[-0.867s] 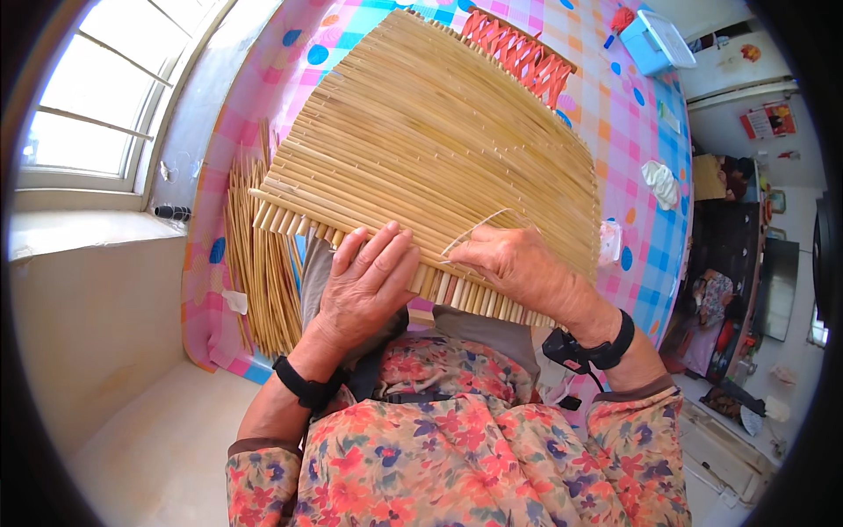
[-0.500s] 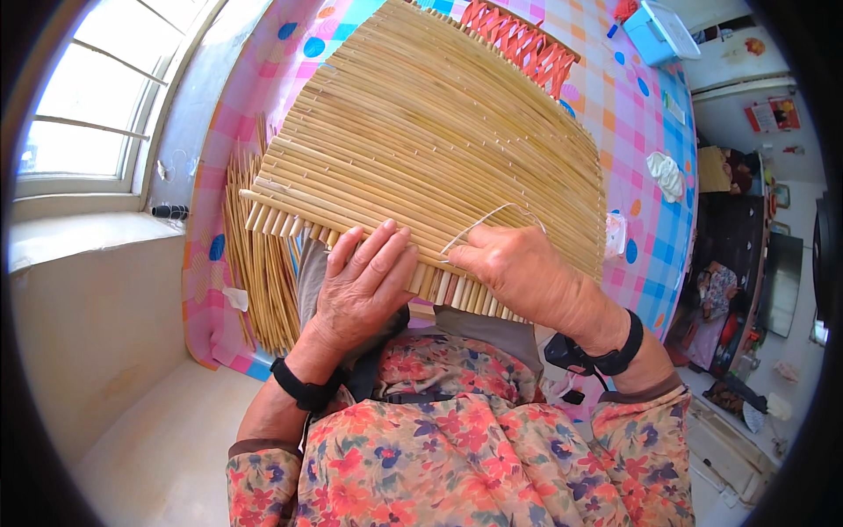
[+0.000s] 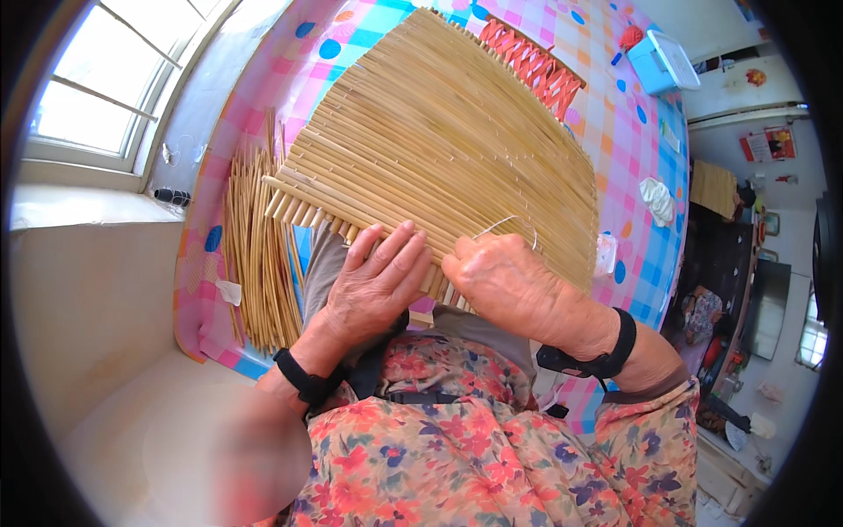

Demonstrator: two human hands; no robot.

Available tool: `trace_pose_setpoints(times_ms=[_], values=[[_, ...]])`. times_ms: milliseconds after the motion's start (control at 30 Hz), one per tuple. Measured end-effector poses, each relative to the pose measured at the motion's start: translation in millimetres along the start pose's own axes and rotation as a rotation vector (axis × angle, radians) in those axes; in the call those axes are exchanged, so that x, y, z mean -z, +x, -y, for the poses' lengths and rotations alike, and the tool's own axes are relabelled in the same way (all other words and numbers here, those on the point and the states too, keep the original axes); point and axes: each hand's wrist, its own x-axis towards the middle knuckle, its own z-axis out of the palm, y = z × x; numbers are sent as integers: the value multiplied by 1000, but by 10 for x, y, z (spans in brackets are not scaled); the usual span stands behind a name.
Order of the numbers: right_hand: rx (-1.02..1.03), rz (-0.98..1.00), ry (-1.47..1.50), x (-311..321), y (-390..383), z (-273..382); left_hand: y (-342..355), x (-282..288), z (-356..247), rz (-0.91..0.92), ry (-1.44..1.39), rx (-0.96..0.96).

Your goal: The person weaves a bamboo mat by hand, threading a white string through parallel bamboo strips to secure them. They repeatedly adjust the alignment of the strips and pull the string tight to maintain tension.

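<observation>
Loose sticks (image 3: 256, 263) at left. Left hand (image 3: 373, 285) grips near edge of stick mat (image 3: 439, 140) over lap (image 3: 487, 334); slack grip could skew it. Right hand (image 3: 500, 274) curled closed, apparently on cord (image 3: 515, 217), fingertips hidden; loop could snag.

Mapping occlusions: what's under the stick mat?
Grey trouser legs emerge at the near edge of the stick mat; checked cloth shows around it. Whatever lies beneath its middle is covered, so I can't tell.
</observation>
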Motion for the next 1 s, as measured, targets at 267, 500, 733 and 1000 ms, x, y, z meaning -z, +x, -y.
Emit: trace_pose_setpoints(times_ms=[267, 500, 733, 1000], values=[[44, -115, -13, 148, -73, -158, 43, 25, 19, -67, -134, 12], [65, -19, -119, 278, -124, -156, 66, 22, 57, -88, -59, -55], [22, 67, -258, 314, -72, -27, 90, -1, 128, -90, -37, -123], [9, 129, -186, 488, -69, -76, 86, -61, 130, -170, -62, -131]])
